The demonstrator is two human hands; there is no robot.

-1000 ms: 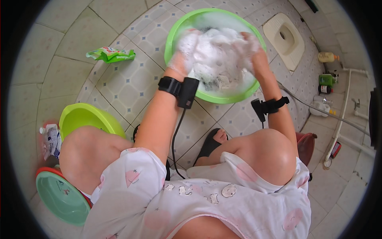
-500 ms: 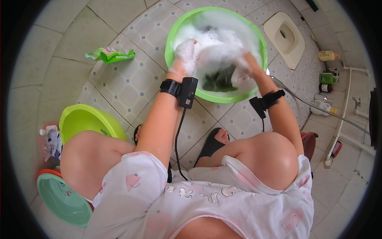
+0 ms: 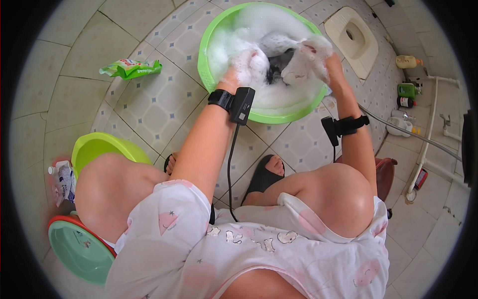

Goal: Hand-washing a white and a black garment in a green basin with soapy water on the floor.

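Observation:
A bright green basin on the floor in front of me holds thick white suds and a soaked dark cloth. My left hand is closed at the cloth's left side, its fingers largely coated in foam. At the other side my right hand is curled around the cloth's suds-covered edge. Both hands are inside the basin, with the dark fabric stretching between them. Foam hides the fingertips and most of the cloth's shape. Each wrist wears a black strap with a small box.
A green detergent bag lies left of the basin. A yellow-green basin and a teal basin stand by my left knee. A squat toilet is at the far right; a hose and several bottles line the right wall.
My right hand has moved outward and up toward the basin's right side; its blur is gone. My left hand has shifted slightly right and down. More dark cloth shows between them.

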